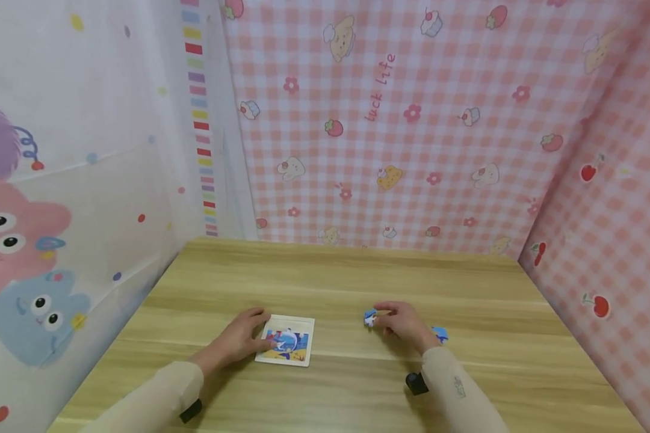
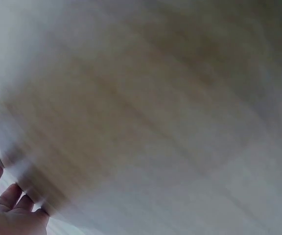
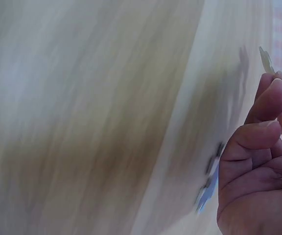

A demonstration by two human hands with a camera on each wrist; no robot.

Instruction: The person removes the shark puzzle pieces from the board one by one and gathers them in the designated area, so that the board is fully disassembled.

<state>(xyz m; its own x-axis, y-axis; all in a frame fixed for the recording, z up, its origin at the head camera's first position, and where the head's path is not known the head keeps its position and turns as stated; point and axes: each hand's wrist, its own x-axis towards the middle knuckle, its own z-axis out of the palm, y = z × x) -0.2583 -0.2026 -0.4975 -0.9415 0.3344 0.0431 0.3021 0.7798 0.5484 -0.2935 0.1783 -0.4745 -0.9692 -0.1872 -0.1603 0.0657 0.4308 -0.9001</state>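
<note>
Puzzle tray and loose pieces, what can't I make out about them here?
Head view: part of the tray, covered by the left hand.
Head view: part of the blue piece on the table, behind the right wrist.
Right wrist view: the held piece's picture, turned edge-on.
Left wrist view: the tray's picture, outside the frame.

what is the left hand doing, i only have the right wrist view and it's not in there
Observer: The left hand holds the left side of a white-rimmed puzzle tray.
Operator: anything in it
Observer: Joined jigsaw pieces lie in it, leaving a pale strip bare along its far side.
Operator: which colours are on the one pinched here, i only get its edge
Observer: In the head view, that jigsaw piece shows mostly blue and white.
</note>
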